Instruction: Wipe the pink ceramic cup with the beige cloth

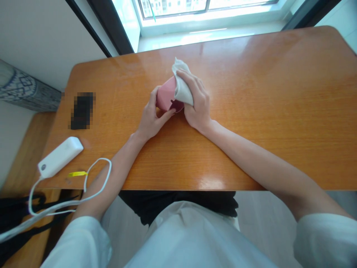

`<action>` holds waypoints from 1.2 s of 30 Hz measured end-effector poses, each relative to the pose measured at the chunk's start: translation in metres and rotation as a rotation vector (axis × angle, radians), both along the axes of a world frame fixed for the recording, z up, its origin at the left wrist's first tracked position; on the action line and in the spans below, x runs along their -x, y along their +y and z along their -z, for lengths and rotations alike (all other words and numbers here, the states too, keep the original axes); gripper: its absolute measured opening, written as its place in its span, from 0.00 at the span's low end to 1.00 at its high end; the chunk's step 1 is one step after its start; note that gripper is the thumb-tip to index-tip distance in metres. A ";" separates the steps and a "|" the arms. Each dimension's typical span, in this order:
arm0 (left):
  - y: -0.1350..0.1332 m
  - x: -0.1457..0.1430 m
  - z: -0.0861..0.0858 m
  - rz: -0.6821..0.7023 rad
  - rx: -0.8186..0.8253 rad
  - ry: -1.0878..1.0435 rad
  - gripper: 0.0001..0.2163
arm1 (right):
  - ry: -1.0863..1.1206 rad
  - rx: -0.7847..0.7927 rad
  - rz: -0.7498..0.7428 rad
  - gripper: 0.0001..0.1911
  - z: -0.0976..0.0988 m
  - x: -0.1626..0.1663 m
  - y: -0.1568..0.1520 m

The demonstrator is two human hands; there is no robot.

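Note:
A pink faceted object (165,94), like a small box or pot with a dark notched opening toward me, is held over the middle of the table. My left hand (153,116) grips it from the left, thumb along its near edge and fingers behind. My right hand (197,98) is closed on a white cloth (182,88), pressing it against the object's right side. Part of the pink object is hidden by the cloth and the right fingers, so its exact kind is unclear.
A brown wooden table (264,111) spans the view. At its left lie a pixelated black object (81,111), a white power bank-like block (60,157) and a white cable (107,175) with a yellow tag (78,174). A window (206,7) stands beyond the far edge.

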State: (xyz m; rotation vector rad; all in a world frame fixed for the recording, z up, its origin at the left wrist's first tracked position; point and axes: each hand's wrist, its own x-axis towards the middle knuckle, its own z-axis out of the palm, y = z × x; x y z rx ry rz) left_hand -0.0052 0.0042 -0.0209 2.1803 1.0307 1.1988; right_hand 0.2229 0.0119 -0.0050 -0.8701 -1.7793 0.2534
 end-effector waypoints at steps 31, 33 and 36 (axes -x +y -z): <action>0.002 -0.001 0.001 0.010 0.014 -0.013 0.41 | 0.104 0.257 0.051 0.29 0.009 0.000 0.021; 0.002 -0.002 0.001 0.023 0.013 -0.012 0.42 | 0.101 0.216 0.055 0.29 0.009 0.000 0.019; 0.000 -0.005 0.000 0.081 0.031 -0.014 0.44 | 0.051 0.072 0.076 0.29 0.002 0.002 0.007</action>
